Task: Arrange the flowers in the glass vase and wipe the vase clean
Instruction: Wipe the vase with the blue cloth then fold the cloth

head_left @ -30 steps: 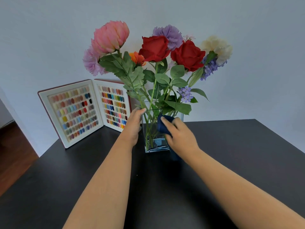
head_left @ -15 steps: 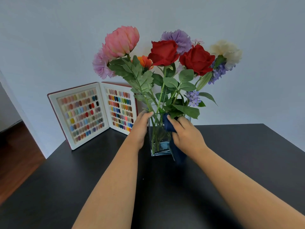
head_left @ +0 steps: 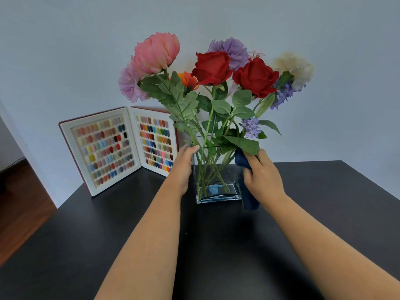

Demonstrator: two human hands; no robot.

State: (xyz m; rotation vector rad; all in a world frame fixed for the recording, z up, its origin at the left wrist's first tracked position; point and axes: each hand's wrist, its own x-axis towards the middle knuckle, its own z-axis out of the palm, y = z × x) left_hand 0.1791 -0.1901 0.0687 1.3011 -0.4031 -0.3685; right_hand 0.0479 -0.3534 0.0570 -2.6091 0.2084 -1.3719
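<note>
A square glass vase stands on the black table, filled with flowers: red roses, a pink bloom, purple, cream and orange ones, with green stems and leaves. My left hand grips the vase's left side, thumb at its rim. My right hand holds a dark blue cloth against the vase's right side; the cloth hangs down to the table.
An open book of coloured nail samples leans against the wall behind and left of the vase. The table's left edge drops to a wooden floor. A pale wall rises close behind.
My right hand has slid the cloth from the vase's front face round to its right side. The left hand has kept its hold. The view has shifted slightly.
</note>
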